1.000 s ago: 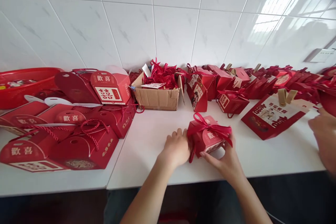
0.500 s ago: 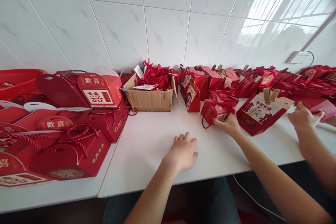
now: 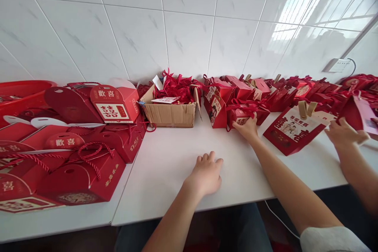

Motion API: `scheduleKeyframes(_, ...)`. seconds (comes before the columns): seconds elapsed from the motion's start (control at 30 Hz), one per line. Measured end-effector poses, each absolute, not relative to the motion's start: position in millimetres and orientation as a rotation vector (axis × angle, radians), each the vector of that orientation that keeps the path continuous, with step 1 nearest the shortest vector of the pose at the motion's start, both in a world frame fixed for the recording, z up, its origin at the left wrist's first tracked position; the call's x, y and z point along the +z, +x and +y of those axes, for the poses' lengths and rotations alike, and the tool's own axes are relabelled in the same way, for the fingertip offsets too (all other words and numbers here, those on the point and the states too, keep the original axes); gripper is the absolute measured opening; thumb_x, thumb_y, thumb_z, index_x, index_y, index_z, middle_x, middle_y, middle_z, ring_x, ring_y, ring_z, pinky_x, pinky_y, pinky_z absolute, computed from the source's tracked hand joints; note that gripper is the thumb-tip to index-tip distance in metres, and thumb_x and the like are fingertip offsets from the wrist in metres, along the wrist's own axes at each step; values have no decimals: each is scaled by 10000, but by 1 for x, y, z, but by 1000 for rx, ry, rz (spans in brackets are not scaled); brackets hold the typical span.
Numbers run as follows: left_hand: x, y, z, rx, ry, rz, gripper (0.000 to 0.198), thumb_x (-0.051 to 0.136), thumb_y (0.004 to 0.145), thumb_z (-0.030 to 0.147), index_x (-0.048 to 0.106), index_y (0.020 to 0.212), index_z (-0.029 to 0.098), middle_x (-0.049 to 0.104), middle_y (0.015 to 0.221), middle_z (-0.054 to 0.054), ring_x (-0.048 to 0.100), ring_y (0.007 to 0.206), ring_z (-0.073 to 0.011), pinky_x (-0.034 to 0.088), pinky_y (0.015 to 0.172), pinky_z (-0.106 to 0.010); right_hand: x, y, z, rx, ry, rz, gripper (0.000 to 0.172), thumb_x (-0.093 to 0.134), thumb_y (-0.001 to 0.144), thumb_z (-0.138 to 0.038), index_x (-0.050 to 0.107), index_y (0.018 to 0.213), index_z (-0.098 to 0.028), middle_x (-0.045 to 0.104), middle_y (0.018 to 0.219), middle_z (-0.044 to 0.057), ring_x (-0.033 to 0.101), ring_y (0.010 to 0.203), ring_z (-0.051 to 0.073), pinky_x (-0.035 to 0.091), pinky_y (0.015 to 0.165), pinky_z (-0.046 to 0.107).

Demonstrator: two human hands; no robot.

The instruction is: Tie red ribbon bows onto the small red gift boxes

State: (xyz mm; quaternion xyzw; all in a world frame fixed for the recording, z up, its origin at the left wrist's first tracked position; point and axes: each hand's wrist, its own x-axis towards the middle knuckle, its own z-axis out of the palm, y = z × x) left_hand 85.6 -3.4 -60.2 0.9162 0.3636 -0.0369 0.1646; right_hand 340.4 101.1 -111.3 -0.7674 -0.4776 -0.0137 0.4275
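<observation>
My right hand (image 3: 248, 129) grips the near side of a small red gift box (image 3: 241, 116) with a red ribbon on top. This box sits on the white table, close against other red boxes. A red box with a picture panel (image 3: 215, 111) stands just left of it. My left hand (image 3: 205, 174) rests palm down on the table, fingers slightly bent and apart, holding nothing. Right of my right hand stands a larger red gift box (image 3: 292, 130) with a beige ribbon loop, tilted.
A cardboard box (image 3: 169, 115) of red ribbons is against the tiled wall. Red boxes with rope handles (image 3: 85, 177) are stacked at left, before a red basin (image 3: 26, 88). Another person's hand (image 3: 345, 134) touches a red box (image 3: 351, 112) at right. More boxes line the wall.
My right hand has pushed the small gift box back and slightly left, against the row. My left hand stays on the table. The other person's box at right has tipped up.
</observation>
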Motion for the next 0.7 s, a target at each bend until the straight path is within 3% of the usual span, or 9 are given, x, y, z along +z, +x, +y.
scheduleKeyframes(0.2,-63,86,-3,-82,2620,1033,304,370,802,150,535,1056,184,482,1106,-117,499,983,-255,414,879,-422,-113,331,113,-73,-1959,-1149,912,622,616,-507,326,1321,-11,238,1424,264,269,1274,385,266,1056,461)
scheduleKeyframes(0.33,-64,85,-3,-76,2612,1036,317,370,817,154,530,1088,200,485,1116,-107,497,997,-249,409,885,-410,-119,330,115,-128,-1974,-1096,1030,627,631,-548,199,1381,13,259,1375,294,264,1242,405,229,1038,524)
scheduleKeyframes(0.43,-66,84,-4,-57,2602,1042,400,358,838,174,476,1219,197,481,1166,-116,488,1031,-255,395,910,-416,-125,331,116,-160,-1975,-1092,1054,589,682,-580,114,1410,17,267,1347,308,264,1234,408,235,1012,552)
scheduleKeyframes(0.57,-70,83,-4,-33,2593,1052,535,331,865,215,298,1398,176,452,1259,-137,462,1097,-269,366,959,-436,-127,332,115,-178,-1982,-1108,887,497,771,-502,134,1435,-39,250,1371,274,283,1226,408,261,981,563)
scheduleKeyframes(0.7,-70,84,-3,-30,2584,1043,547,313,871,220,288,1414,160,446,1271,-143,462,1090,-272,363,963,-445,-125,340,111,-199,-2007,-1074,671,386,809,-311,213,1429,-121,259,1353,222,296,1219,397,264,968,574)
